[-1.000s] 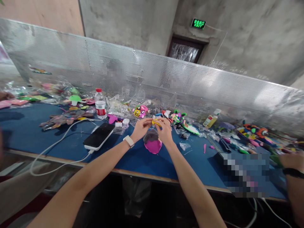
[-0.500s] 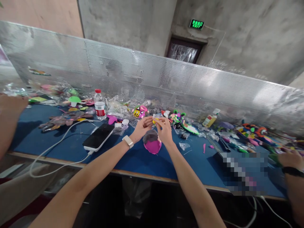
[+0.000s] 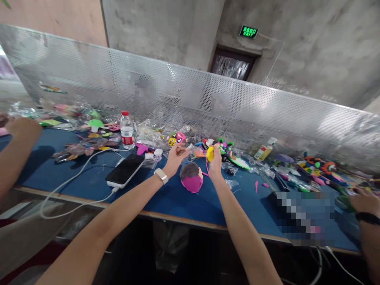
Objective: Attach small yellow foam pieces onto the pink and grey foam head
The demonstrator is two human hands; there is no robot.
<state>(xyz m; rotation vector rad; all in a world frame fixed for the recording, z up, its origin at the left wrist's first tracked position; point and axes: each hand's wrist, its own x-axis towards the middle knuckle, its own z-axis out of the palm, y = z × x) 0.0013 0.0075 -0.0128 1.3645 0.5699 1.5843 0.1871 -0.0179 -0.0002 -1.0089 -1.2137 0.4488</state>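
My right hand is closed around a soft-looking yellow lump, probably modelling clay, seen at its left side. To the left, my left hand is raised with its fingers apart, a band on its wrist. Bits of clear plastic show beside its fingertips; whether they touch cannot be made out. Below and between both hands sits a rounded magenta and dark grey piece on the blue table. A thin pink stick lies between that piece and my right wrist.
A phone on a white power bank with a cable lies left, near a red-capped bottle. Colourful clay figures and plastic wrappers line the perforated metal screen. Other people's hands work at both sides. A blurred-out dark object lies right.
My hands, which met over the yellow lump, have moved apart. The lump is now with my right hand, farther right. More of the magenta and grey piece shows.
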